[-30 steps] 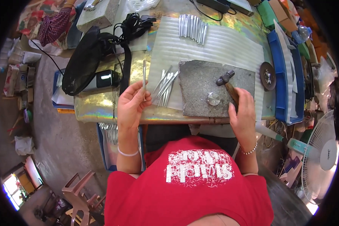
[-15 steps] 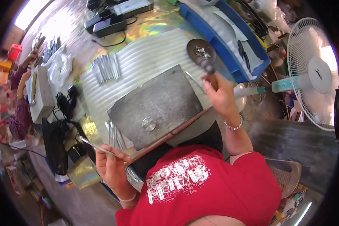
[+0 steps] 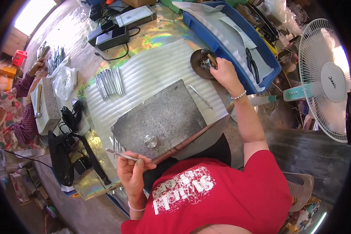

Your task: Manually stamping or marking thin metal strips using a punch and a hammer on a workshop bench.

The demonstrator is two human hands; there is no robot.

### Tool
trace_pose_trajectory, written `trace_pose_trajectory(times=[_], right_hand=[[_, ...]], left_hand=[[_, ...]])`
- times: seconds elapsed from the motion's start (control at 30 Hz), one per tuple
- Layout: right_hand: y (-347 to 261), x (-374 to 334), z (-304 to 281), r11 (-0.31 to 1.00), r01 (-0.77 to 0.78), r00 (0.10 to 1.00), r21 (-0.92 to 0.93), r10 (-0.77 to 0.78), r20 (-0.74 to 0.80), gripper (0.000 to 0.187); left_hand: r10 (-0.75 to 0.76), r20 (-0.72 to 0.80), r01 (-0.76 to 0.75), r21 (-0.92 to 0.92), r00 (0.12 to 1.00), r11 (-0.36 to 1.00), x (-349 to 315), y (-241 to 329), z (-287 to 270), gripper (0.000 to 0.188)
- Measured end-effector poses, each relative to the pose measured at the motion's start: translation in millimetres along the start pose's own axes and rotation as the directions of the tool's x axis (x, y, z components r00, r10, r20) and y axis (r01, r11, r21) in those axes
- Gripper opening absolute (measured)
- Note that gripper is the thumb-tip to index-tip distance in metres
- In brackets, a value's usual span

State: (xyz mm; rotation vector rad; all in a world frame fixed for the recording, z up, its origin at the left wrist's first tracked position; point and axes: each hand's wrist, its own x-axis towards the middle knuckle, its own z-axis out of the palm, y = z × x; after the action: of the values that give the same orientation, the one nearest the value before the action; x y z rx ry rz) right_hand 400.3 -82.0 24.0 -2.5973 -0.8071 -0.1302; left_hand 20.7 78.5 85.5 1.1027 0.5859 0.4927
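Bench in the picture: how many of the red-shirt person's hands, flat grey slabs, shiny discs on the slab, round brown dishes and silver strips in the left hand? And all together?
Hands: 2, the left hand and the right hand
Flat grey slab: 1
Shiny disc: 1
Round brown dish: 1
Held silver strip: 1
Total: 6

The disc [image 3: 150, 141] sits on the slab [image 3: 165, 111], left of the bowl [image 3: 195, 65] (and tray [image 3: 210, 41]).
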Motion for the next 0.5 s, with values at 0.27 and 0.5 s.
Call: trace_pose_trajectory(times=[0.27, 0.5], right_hand=[[-1.0, 10.1, 1.6, 0.998, -0.036, 0.998, 0.053, 0.034, 0.047, 0.019], [-13.0, 9.6, -14.3, 0.944, -0.127, 0.992, 0.303, 0.121, 0.039, 0.019]], left_hand=[[-0.007, -0.013, 0.007, 0.033, 1.0, 0.999, 3.2, 0.5, -0.7, 0.017], [-0.03, -0.002, 0.03, 0.019, 1.0, 0.999, 4.5, 3.4, -2.7, 0.018]])
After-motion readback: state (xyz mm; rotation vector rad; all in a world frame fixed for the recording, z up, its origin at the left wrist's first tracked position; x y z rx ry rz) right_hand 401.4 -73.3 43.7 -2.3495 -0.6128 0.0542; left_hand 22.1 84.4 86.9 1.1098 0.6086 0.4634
